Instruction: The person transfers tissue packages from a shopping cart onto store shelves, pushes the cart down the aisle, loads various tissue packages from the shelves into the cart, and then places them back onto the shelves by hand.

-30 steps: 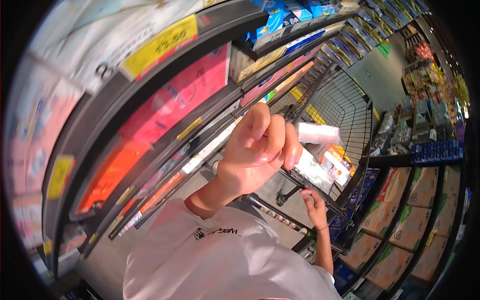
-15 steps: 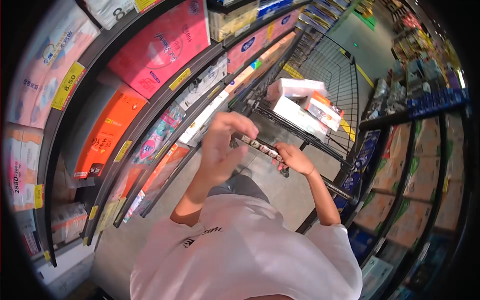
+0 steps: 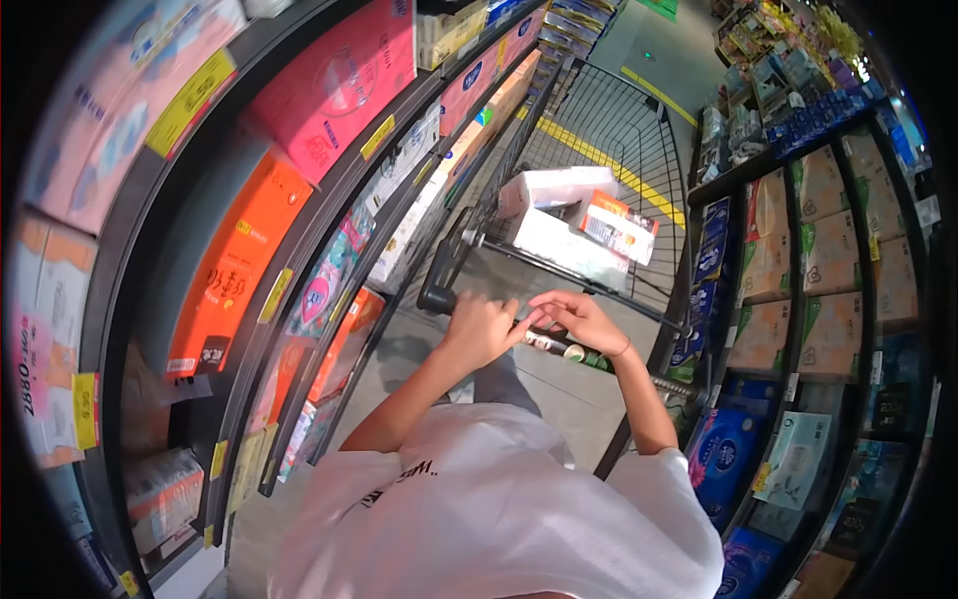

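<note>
My left hand [image 3: 484, 329] is over the left part of the shopping cart handle [image 3: 544, 341], its fingers curled in and smeared a little. Whether it grips the handle or something small, I cannot tell. My right hand [image 3: 581, 321] hovers just above the handle's middle, fingers loosely bent and apart, nothing visible in it. The fingertips of both hands meet or nearly meet. Ahead is the black wire cart [image 3: 629, 110]. In it lie a white package [image 3: 569, 250], a pale pink-white package [image 3: 569, 185] and an orange-and-white package [image 3: 619, 225].
Shelves on my left hold a pink package [image 3: 349, 85], an orange package [image 3: 239, 265] and yellow price tags [image 3: 190, 103]. The right shelves hold tan packages [image 3: 763, 334] and blue packages [image 3: 728, 449]. Grey floor [image 3: 649, 50] with yellow lines runs ahead.
My left hand has come down from its raised place to the handle, close to my right hand. My right hand has lifted off the handle. The cart sits slightly further left in view.
</note>
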Action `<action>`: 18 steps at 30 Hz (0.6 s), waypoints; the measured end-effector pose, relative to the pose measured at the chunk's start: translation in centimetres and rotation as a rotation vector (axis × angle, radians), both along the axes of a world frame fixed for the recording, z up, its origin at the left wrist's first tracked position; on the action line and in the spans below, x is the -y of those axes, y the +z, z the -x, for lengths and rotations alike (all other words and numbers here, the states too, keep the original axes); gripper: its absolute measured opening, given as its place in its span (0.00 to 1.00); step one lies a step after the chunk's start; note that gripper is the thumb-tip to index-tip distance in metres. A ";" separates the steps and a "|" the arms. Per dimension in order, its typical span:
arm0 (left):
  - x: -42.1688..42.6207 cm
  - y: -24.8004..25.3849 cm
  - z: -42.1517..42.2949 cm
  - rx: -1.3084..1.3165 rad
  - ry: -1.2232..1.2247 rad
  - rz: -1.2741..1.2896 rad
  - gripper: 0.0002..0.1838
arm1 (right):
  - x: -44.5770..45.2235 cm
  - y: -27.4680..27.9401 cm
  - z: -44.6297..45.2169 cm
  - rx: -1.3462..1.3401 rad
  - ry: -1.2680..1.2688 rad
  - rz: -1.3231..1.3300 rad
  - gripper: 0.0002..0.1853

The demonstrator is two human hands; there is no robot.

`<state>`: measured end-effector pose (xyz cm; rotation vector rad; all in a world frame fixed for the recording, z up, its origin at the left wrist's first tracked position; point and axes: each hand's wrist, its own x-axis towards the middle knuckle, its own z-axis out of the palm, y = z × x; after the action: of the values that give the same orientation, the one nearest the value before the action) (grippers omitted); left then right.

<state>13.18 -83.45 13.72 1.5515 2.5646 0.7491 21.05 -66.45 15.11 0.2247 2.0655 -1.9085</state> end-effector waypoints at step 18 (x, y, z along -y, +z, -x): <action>16.2 0.5 -9.8 0.031 0.133 0.110 0.10 | -24.1 -25.2 7.1 0.204 -0.661 -0.707 0.29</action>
<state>22.97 -99.64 14.20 1.3396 2.6579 0.6245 13.98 -42.32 -10.06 1.3361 2.6282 -1.2328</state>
